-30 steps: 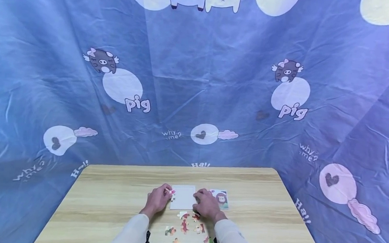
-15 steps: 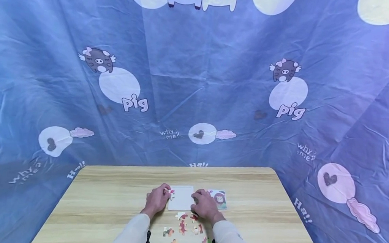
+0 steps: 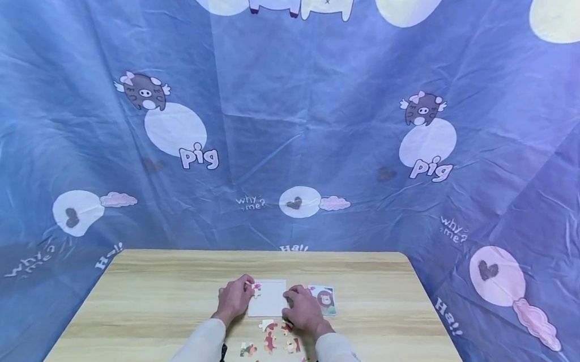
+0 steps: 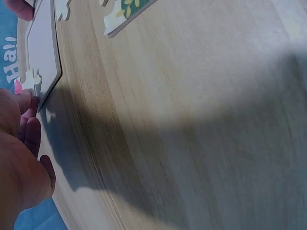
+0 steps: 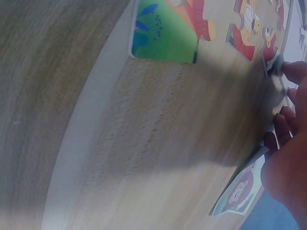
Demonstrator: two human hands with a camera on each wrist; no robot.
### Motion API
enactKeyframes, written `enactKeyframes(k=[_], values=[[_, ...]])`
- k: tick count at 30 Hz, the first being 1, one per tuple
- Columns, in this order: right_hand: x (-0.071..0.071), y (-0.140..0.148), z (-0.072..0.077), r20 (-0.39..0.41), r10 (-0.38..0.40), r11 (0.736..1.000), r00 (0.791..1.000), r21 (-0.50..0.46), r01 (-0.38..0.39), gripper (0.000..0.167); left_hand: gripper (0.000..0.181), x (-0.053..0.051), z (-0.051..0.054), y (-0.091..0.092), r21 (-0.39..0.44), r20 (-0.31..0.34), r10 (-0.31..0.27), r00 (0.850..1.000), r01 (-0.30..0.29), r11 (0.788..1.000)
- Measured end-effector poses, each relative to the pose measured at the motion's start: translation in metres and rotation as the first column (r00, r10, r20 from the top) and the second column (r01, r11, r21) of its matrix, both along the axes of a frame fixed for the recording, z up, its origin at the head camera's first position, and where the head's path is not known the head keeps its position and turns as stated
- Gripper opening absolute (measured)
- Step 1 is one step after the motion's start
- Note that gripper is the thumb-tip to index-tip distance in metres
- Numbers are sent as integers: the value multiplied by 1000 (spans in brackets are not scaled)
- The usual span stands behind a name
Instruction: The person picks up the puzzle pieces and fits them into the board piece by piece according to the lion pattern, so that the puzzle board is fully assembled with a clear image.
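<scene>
My left hand [image 3: 235, 297] pinches a white-and-pink jigsaw piece [image 3: 256, 287] at the upper left corner of the pale puzzle tray [image 3: 267, 301]. In the left wrist view that jigsaw piece [image 4: 31, 79] lies over the tray's edge, against my fingertips. On the opposite side, my right hand [image 3: 304, 308] holds the tray's right edge with bent fingers. Its thumb is beside a loose piece [image 5: 271, 51] in the right wrist view. Several loose jigsaw pieces [image 3: 269, 342] in red, orange and green lie in front of the tray. The palm sides of both hands are largely hidden in the head view.
A square lion picture [image 3: 325, 299] lies right of the tray, partly behind my right hand. Green corner pieces [image 5: 165, 36] lie nearer the table's front. The wooden table [image 3: 159, 284] ends at a blue printed curtain [image 3: 271, 88] behind and at the sides.
The head view has shifted slightly, so everything sits a little further left. The left hand's piece stays at the tray's upper left corner; the right hand stays at its right edge.
</scene>
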State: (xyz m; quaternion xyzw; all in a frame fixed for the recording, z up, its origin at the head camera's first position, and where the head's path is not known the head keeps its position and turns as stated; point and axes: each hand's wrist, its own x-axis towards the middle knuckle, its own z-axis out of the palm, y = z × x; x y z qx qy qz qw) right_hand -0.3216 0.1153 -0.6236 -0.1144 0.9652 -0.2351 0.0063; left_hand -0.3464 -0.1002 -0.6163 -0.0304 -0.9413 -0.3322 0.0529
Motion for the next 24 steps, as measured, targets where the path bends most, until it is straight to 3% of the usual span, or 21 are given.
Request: enactKeyframes(k=[9, 18, 24], values=[[-1, 0, 1, 10, -5, 1000, 1000, -11, 5, 46, 17, -3, 1, 4, -18, -20, 6, 1000, -7, 1000], [1, -1, 0, 4, -7, 1000, 1000, -19, 7, 46, 15, -11, -7, 4, -52, -45, 19, 999, -21, 998], [3, -1, 0, -7, -18, 999, 1000, -29, 18, 47, 16, -13, -6, 4, -78, -54, 10, 998, -14, 997]])
